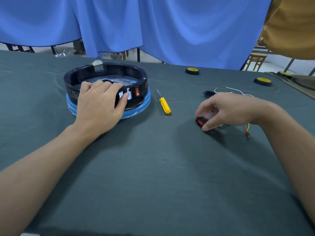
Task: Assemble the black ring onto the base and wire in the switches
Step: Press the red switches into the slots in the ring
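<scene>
The black ring (129, 70) sits on the round blue-wrapped base (136, 110) at the left of the table. One red rocker switch (137, 92) is fitted in the ring's front wall, beside an unfilled rectangular slot (123, 95). My left hand (100, 103) grips the ring's near rim, fingers curled over it and thumb by the slot. My right hand (226, 109) pinches a second black-and-red switch (200, 121) just above the cloth at the right. Red and green wires (247, 130) trail from behind that hand.
A yellow-handled screwdriver (164, 104) lies between the base and my right hand. A black power socket (208, 94) with white wire (235, 90) lies behind that hand. Two yellow-hubbed wheels (192, 71) (262, 81) lie farther back. Blue curtains hang behind the grey-green tablecloth (153, 167).
</scene>
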